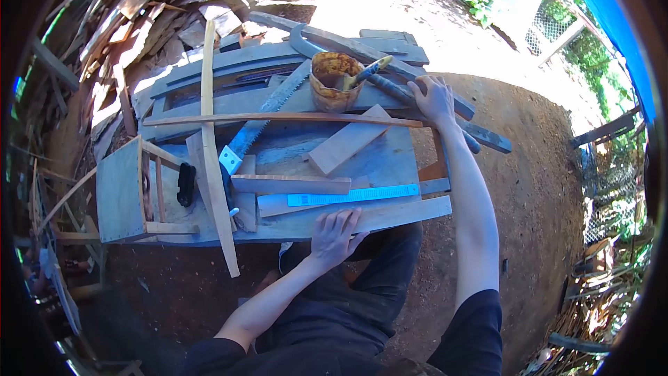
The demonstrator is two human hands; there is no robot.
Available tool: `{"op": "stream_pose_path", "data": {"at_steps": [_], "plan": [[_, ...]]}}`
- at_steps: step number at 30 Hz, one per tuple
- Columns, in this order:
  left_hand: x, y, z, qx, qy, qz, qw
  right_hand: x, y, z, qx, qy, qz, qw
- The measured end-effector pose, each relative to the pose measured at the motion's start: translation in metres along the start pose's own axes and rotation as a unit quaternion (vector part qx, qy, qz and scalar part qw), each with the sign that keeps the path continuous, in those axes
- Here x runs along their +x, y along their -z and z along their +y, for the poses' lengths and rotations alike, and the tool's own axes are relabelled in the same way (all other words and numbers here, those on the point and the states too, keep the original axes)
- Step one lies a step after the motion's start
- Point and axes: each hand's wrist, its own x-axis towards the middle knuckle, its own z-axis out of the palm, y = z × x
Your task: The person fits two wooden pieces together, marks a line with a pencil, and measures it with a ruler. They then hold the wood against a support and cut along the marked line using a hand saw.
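Note:
My left hand [334, 238] rests at the bench's near edge, its fingers stretched out over a pale wood strip [403, 214]. Just beyond it, a light-blue ruler [353, 195] lies beside a narrow wooden piece [291, 184]. Over at the far right, my right hand [434, 102] has its fingers curled over a long dark wooden bar [410, 74]; its fingertips are partly hidden. To its left stands a stained pot [330, 96] with a paintbrush [369, 72] leaning in it. A flat wooden block [349, 141] lies tilted between my hands.
A hand saw [273, 106] crosses the workbench [292, 150]. Long thin sticks [209, 83] overlie it, one jutting past the near edge. On the left are a wooden box frame [120, 191] and a black object [186, 184]. Scrap wood [132, 10] is heaped behind.

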Motion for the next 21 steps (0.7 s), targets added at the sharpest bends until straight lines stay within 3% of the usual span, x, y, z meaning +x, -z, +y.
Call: {"op": "stream_pose_path", "data": {"at_steps": [2,6,8,12,14,18,21], "plan": [[-0.001,-0.001,0.001,-0.001,0.012,0.000,1.000,-0.002,-0.007,-0.006,0.020,0.054,-0.032,0.998],[0.000,0.000,0.000,-0.007,0.013,0.001,1.000,-0.010,-0.019,-0.008,-0.009,0.066,-0.055,0.996],[-0.002,-0.001,0.000,-0.011,0.021,0.000,1.000,-0.016,-0.029,0.002,0.005,0.055,0.075,0.996],[-0.001,-0.001,0.000,-0.037,0.034,0.000,0.999,-0.034,-0.001,-0.003,0.031,-0.012,0.089,0.995],[-0.001,0.006,0.003,-0.036,0.046,0.004,0.998,-0.057,0.021,-0.013,0.066,-0.054,0.160,0.984],[-0.009,0.015,0.001,-0.034,0.109,-0.002,0.993,-0.115,0.054,-0.047,0.102,-0.023,0.225,0.969],[-0.006,0.049,-0.013,-0.050,0.084,0.037,0.994,-0.166,0.063,-0.078,0.108,0.023,0.266,0.958]]}}
